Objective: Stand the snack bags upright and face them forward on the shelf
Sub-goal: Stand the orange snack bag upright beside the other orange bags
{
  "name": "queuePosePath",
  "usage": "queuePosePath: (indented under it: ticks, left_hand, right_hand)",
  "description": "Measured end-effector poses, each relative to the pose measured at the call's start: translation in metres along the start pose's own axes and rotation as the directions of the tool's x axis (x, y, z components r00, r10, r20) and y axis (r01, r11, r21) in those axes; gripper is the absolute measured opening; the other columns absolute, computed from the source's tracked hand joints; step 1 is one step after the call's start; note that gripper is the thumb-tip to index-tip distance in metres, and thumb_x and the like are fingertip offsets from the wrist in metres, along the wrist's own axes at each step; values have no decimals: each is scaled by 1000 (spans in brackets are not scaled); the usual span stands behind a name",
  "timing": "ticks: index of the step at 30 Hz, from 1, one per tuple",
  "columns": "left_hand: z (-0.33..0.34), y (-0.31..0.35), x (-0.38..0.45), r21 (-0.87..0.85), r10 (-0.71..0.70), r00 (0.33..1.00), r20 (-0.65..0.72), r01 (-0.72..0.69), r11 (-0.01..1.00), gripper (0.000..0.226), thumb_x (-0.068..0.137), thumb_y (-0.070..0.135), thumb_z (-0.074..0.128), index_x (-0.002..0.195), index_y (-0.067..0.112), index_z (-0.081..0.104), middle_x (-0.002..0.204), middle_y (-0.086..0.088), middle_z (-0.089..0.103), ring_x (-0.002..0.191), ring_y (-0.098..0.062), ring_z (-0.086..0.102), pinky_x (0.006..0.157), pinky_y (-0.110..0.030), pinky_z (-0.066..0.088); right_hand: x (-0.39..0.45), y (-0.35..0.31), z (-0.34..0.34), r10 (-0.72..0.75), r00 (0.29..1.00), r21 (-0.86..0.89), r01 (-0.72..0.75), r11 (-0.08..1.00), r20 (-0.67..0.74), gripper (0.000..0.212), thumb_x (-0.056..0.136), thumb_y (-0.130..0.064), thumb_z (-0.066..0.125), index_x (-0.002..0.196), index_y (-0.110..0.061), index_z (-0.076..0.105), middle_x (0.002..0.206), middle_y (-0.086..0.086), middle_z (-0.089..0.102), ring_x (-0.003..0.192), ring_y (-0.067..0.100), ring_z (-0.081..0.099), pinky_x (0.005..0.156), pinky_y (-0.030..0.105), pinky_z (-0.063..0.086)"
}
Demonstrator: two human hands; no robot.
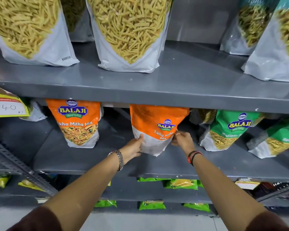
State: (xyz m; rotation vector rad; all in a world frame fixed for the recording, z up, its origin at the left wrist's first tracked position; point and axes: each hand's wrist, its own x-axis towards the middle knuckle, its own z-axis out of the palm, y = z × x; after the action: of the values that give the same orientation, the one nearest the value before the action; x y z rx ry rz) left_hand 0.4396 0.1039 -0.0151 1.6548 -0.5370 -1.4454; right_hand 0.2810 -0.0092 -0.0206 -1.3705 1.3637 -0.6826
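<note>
Orange Tikha Mitha bag (78, 124) toward the left end of the middle shelf (90, 164): upright, label forward, done by the look of it. Next along, mid-shelf, a second orange bag (157, 129) sits between my hands. Left hand (133, 145) presses its lower left edge, right hand (182, 139) pinches its right edge; hands apart, both gripping it. Bag front shows, but it tilts, its base near the front edge. Still needs squaring and seating. Toward the right end, two green bags (232, 130) lean and overlap, not yet faced. Roughly a third done on this shelf, I judge.
</note>
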Motion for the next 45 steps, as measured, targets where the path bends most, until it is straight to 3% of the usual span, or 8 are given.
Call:
queuePosePath:
  ticks: [5,12,16,21,24,30,34,45]
  left_hand:
    - [11,14,17,-88,56,998,-11,-57,994,49,97,40,32,136,14,43,145,-7,46,133,-25,43,103,-36,36]
    - [16,30,39,-118,147,987,-64,-154,981,31,96,25,36,77,17,60,98,-10,65,87,-23,60,90,-37,48]
    - [2,25,37,-7,171,977,-127,-174,985,35,96,30,35,94,13,64,106,-14,65,100,-27,61,98,-43,48]
    - [-12,7,15,32,183,969,-166,-180,983,20,96,16,39,102,22,57,84,0,57,67,-8,50,64,-21,42]
    - [-18,-6,-4,146,146,984,-97,-131,981,16,94,20,47,109,25,50,83,3,55,77,-11,52,66,-20,40]
    - [-3,-19,-20,417,360,932,-50,-308,855,60,78,27,70,131,18,45,108,10,56,100,-7,59,78,-11,49]
    - [5,-14,-15,445,409,906,-114,-321,836,55,75,33,72,121,11,53,120,-7,66,109,-24,63,96,-41,50]
    - [7,17,12,365,365,926,-100,-307,879,75,64,19,82,129,17,45,133,-5,58,124,-25,53,103,-44,45]
  right_hand:
    - [-36,11,-3,73,980,69,-88,994,186,29,93,-9,46,71,-9,64,96,29,69,59,18,67,57,23,59]
    - [-59,13,37,53,949,232,-131,964,312,24,89,-15,58,100,5,66,92,15,66,71,14,67,69,21,58]
    - [-55,16,43,35,942,174,-99,980,334,21,89,0,54,106,9,64,97,14,65,84,20,65,68,20,58]
    - [-35,22,10,94,980,74,-108,991,174,9,86,-2,59,87,-2,68,91,17,67,70,16,65,60,22,58]
    - [-14,11,-4,49,999,78,-50,996,21,26,88,2,46,79,-14,65,97,15,65,83,21,60,67,27,51]
    - [17,-36,4,-133,972,-40,143,989,195,63,79,19,47,138,0,34,141,18,45,130,29,44,89,30,47]
    - [20,-49,13,-162,930,-121,211,970,330,68,79,6,63,138,-9,33,141,13,47,129,27,47,104,42,44]
    - [5,-3,-8,-219,971,-189,235,954,99,61,68,1,75,121,-6,45,121,12,58,111,27,58,94,43,50]
